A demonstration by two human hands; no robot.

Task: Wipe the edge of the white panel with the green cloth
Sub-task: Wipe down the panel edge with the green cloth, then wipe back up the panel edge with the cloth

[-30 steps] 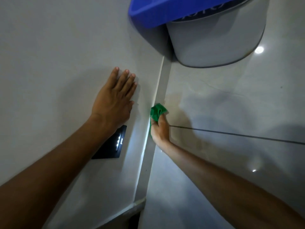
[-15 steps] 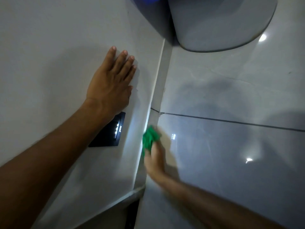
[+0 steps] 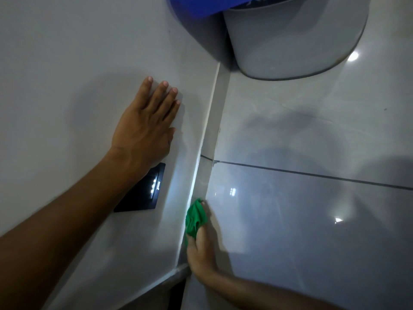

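The white panel [image 3: 78, 63] fills the left half of the view, and its right edge [image 3: 202, 142] runs down beside a glossy tiled floor. My left hand [image 3: 145, 128] lies flat and open on the panel, fingers together, just above a small black plate. A crumpled green cloth [image 3: 194, 218] is pressed against the lower part of the panel's edge. My right hand [image 3: 201, 251] is shut on the cloth from below, close to the panel's bottom corner.
A black plate with small lit dots [image 3: 143, 193] sits on the panel under my left wrist. A grey bucket [image 3: 290, 36] with a blue lid or bin [image 3: 201, 5] over it stands on the tiled floor [image 3: 312, 220] at the top.
My right hand has slid the green cloth down along the panel's edge, from beside my left hand to near the bottom corner. My left hand has stayed flat on the panel.
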